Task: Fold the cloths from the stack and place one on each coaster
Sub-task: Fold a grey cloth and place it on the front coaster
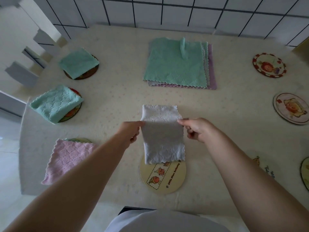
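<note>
Grey cloth (163,134) hangs pinched between left hand (132,129) and right hand (197,129).

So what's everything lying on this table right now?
stack of cloths: one, green on top, grey and purple beneath, far middle.
folded cloths on coasters: three, two green, one pink, left side.
grey cloth: one, held up over the near coaster.
near coaster: one, yellow, near middle.
bare coasters: three on the right, the last cut off by the picture's edge.
table: one, cream cover.
hands: left and right, each pinching the grey cloth.
</note>
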